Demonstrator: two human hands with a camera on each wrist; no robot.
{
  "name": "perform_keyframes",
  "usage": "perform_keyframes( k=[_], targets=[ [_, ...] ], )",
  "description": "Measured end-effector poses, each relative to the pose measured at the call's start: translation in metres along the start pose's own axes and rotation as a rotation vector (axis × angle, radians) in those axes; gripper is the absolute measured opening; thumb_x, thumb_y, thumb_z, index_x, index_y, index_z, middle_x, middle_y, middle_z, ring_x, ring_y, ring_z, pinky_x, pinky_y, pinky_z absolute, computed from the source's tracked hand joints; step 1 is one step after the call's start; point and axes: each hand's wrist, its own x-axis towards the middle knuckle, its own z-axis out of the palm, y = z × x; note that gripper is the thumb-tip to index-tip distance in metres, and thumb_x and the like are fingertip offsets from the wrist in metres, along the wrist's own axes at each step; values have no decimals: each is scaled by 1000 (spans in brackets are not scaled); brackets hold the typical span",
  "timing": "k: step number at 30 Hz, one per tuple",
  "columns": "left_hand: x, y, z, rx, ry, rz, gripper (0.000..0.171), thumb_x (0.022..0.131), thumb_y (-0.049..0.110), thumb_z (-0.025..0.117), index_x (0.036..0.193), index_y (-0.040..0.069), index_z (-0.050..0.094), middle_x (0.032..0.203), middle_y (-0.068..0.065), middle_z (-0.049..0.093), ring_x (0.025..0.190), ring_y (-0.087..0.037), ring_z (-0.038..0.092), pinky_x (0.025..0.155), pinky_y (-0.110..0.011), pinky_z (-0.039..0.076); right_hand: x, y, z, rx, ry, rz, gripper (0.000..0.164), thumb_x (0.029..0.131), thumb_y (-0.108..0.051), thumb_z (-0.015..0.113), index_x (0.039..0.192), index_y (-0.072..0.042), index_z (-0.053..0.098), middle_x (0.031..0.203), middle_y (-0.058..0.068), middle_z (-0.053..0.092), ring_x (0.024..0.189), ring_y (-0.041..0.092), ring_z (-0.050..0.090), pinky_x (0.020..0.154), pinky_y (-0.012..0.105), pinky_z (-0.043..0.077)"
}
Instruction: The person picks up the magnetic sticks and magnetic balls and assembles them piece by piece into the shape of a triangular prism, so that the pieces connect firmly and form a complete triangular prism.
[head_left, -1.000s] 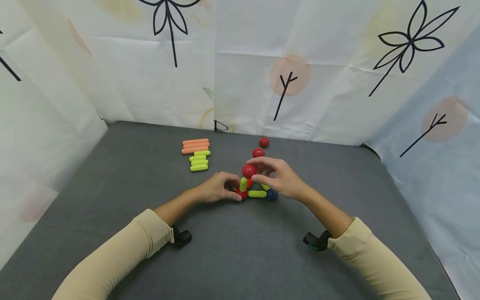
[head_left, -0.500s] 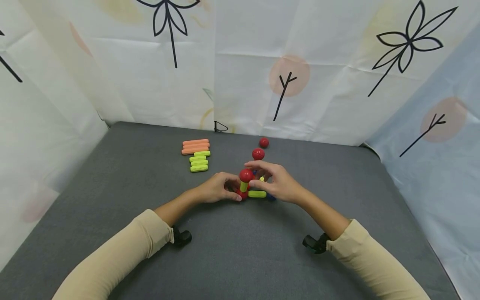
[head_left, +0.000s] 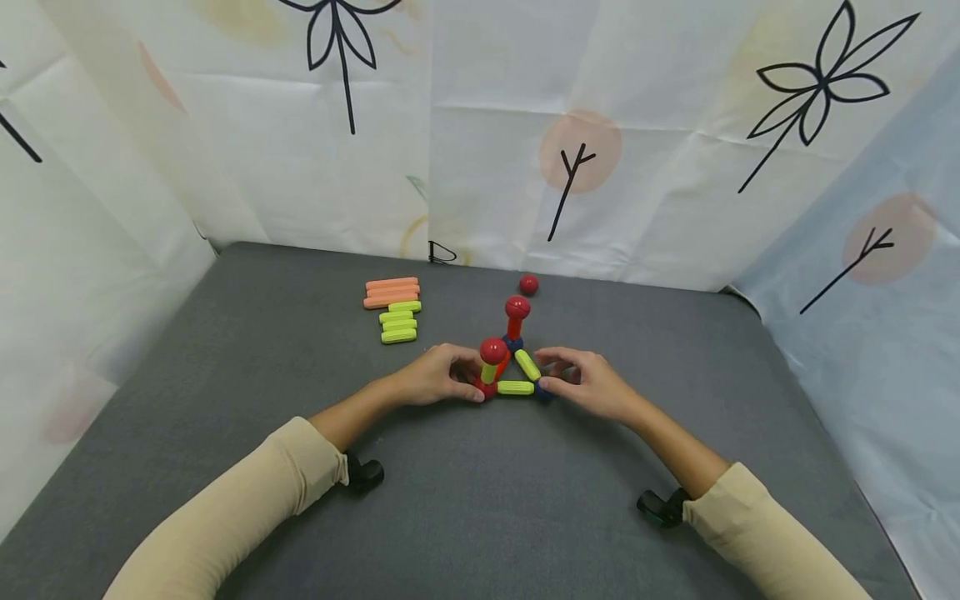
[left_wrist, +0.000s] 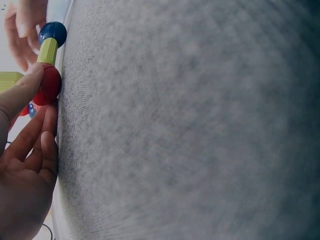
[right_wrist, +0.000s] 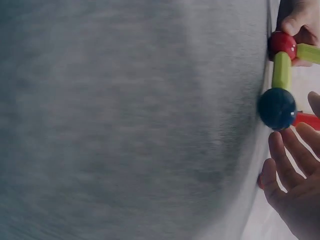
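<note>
While low red ball [left_wrist: 49, 86] is pinched by left grip [head_left: 431, 375], blue ball [right_wrist: 277, 108] beside loose right grip [head_left: 588, 383] is best steadied lightly.

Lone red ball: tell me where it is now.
In the head view, the lone red ball sits just right of centre near the back edge of the gray table, behind the ball-topped red rod.

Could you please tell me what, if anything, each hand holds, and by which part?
The left hand pinches the red corner ball by its sides; the right hand grips nothing.
</note>
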Motion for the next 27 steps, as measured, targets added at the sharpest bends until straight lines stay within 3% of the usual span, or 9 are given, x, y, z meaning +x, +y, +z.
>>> perform_keyframes(
  k=[5, 13, 23, 27],
  targets=[
    [0, 1, 0, 6, 10, 13, 36, 84, 12, 81, 116, 5, 69, 107, -6, 71, 98, -18, 66, 92, -41, 53, -7, 6, 2, 15, -19, 12, 44, 94, -15, 70, 134, 0, 59, 122, 11, 67, 95, 22, 63, 74, 32, 53],
    [-1, 5, -1, 16, 2, 7, 35, 84, 14, 81, 116, 7, 69, 106, -2, 71, 98, -14, 66, 89, -32, 53, -10, 10, 4, 1, -45, 30, 46, 92, -13, 71, 135, 1, 59, 110, 10, 71, 87, 17, 62, 67, 27, 51],
    [-8, 6, -6, 34, -25, -20, 39, 89, 7, 75, 126, 3, 65, 114, -5, 70, 102, -14, 65, 92, -29, 52, -11, 12, 2, 18, -81, 64, 48, 93, -15, 71, 136, 1, 58, 112, 10, 70, 88, 17, 61, 71, 28, 51],
    [-14, 4, -12, -14, -23, 0, 37, 91, 4, 71, 128, 0, 64, 119, -10, 69, 106, -17, 65, 93, -31, 52, -11, 13, 2, 22, -90, 61, 48, 93, -14, 71, 136, 2, 58, 112, 12, 70, 87, 18, 60, 70, 27, 50]
  ],
)
